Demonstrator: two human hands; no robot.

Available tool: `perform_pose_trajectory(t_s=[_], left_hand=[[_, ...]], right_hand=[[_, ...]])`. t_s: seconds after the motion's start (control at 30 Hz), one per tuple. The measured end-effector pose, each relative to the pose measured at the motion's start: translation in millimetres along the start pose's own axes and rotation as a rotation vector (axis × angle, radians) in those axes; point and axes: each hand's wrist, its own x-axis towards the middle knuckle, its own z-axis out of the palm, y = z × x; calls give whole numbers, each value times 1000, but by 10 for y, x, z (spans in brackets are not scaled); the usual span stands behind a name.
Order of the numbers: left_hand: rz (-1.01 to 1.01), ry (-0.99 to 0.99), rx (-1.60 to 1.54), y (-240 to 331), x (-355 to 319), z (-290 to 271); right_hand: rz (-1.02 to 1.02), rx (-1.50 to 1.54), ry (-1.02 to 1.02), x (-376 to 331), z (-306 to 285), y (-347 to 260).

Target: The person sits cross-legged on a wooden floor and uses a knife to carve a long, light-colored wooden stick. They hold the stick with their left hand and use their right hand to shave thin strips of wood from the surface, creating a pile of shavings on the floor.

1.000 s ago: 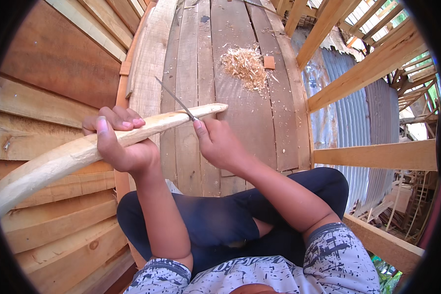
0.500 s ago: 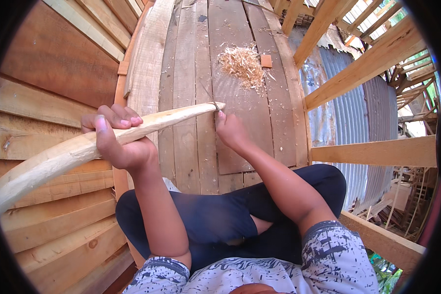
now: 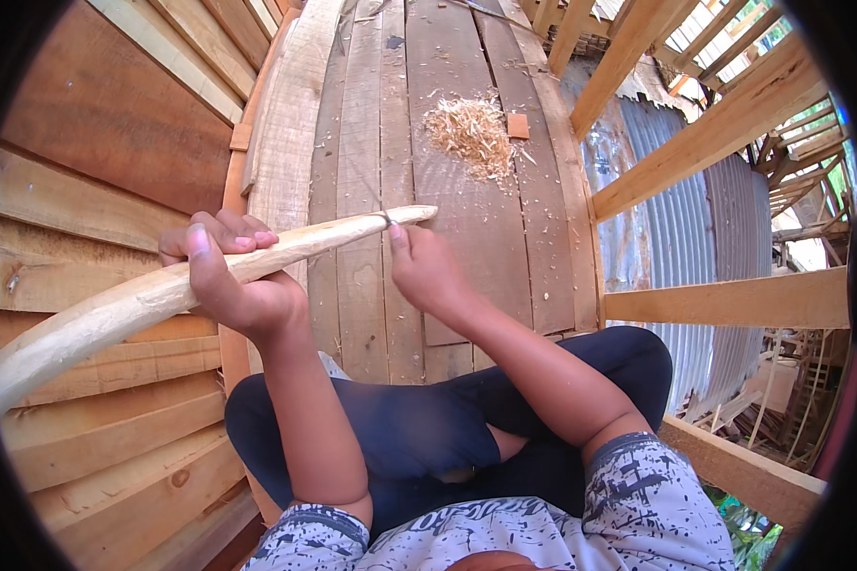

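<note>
Pale, freshly peeled wood makes up the long tapered pole [image 3: 162, 295], which lies slantwise across the view, its thick butt low at the left edge and its thin tip raised toward the middle. The left hand [image 3: 229, 276] is clenched around the pole at mid-length, fingers wrapped over the top and thumb up. The right hand [image 3: 428, 271] sits just under and beside the tip, much nearer to it than the left, fingers closed around a thin knife [image 3: 376, 205] whose narrow blade crosses the pole close to the tip; the handle is hidden in the fist. Beneath lies a floor of weathered planks [image 3: 467, 238], with a heap of shavings [image 3: 467, 133] well beyond the tip. A plank wall [image 3: 86, 143] closes in on the left, and an open timber rail [image 3: 724, 124] on the right.
</note>
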Motion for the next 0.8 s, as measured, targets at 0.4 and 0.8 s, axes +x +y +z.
perform_pose_trajectory(t_s=[0.4,0.8], left_hand=[[15,182,139,28,-20,87],[16,166,153,18,-44,75]], right_hand=[[-123,-8,-8,5,-46,-47],[-143,45,97,8,93,145]])
